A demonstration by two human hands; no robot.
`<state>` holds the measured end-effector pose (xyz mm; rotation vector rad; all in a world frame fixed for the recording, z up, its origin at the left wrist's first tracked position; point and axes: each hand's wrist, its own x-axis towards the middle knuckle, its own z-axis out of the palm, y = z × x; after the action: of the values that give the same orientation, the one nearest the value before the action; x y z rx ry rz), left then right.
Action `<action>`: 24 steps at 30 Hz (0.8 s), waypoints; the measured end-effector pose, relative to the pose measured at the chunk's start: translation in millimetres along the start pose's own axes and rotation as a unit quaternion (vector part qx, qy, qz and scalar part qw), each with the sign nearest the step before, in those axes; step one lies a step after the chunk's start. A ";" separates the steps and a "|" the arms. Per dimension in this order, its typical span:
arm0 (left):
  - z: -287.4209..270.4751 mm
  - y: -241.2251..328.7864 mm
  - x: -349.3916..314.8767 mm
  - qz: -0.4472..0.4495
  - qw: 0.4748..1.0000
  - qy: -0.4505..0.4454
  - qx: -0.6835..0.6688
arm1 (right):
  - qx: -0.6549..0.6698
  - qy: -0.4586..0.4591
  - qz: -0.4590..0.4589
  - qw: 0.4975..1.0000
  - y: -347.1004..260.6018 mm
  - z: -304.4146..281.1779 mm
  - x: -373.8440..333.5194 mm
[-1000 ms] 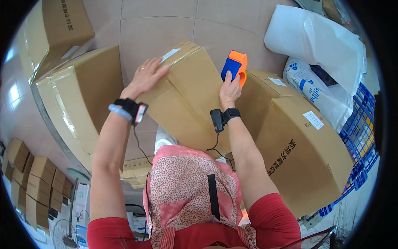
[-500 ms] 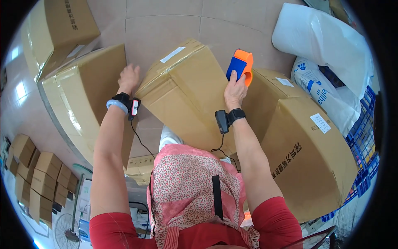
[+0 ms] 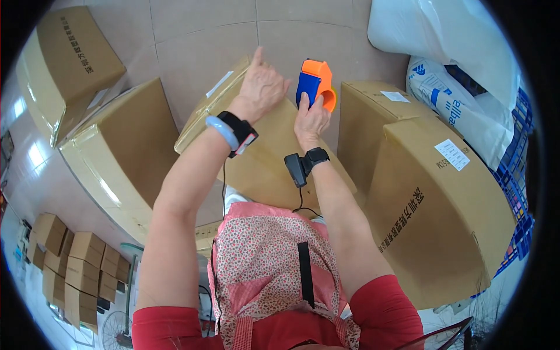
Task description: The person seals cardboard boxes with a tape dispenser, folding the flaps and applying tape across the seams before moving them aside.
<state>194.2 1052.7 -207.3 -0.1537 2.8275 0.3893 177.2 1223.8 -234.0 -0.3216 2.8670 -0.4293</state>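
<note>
A brown cardboard box (image 3: 262, 157) stands tilted in front of me, its taped seam and a white label on the upper left side. My right hand (image 3: 312, 119) grips an orange and blue tape dispenser (image 3: 315, 84) beyond the box's right part. Over the box's upper edge reaches my left hand (image 3: 262, 87), palm down, with the index finger stretched out and the thumb apart. I see nothing in that hand. It hides part of the box's top edge.
To the left stand two large taped cartons (image 3: 128, 134). A big carton (image 3: 434, 216) with a white label is on the right, beside white plastic sacks (image 3: 461, 99) and a blue basket (image 3: 516, 186). Smaller boxes (image 3: 84, 274) are stacked at lower left.
My left hand has moved right, from beside the box to over its upper edge. The right hand and tape dispenser have shifted slightly left. The box has turned a little.
</note>
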 end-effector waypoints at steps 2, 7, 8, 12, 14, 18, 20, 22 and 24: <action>2.4 13.5 12.8 -0.032 0.991 -0.108 -0.071 | -0.005 0.011 -0.008 1.000 -1.3 -1.9 1.5; 8.4 25.3 23.9 0.013 0.947 -0.070 -0.312 | 0.010 -0.017 0.005 1.000 0.6 -4.2 3.9; 10.3 21.4 22.4 0.013 0.948 -0.071 -0.310 | 0.014 -0.010 0.001 1.000 1.1 -4.4 2.5; 6.9 4.1 10.8 -0.069 0.957 0.242 -0.144 | 0.021 0.002 -0.005 1.000 2.9 -7.1 1.8; -1.2 3.5 9.1 -0.026 0.998 0.009 -0.060 | 0.019 -0.003 -0.007 1.000 1.2 -6.8 3.2; -0.5 27.9 -9.8 0.023 0.994 -0.001 -0.108 | 0.015 -0.017 0.000 1.000 0.8 -3.6 3.1; -1.4 34.1 -29.6 0.034 0.986 0.060 -0.151 | 0.025 -0.026 0.001 0.999 -1.5 -3.1 4.8; -8.0 35.9 -61.2 -0.074 0.957 0.201 -0.195 | 0.027 -0.048 0.016 0.998 2.9 -7.9 4.4; -8.4 42.3 -102.7 -0.197 0.894 0.299 -0.270 | 0.073 -0.044 0.003 0.996 30.7 1.3 13.2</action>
<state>284.0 1097.6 -159.2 -1.1131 3.0424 1.1912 159.4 1248.9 -247.2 -0.2985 2.7323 -0.6037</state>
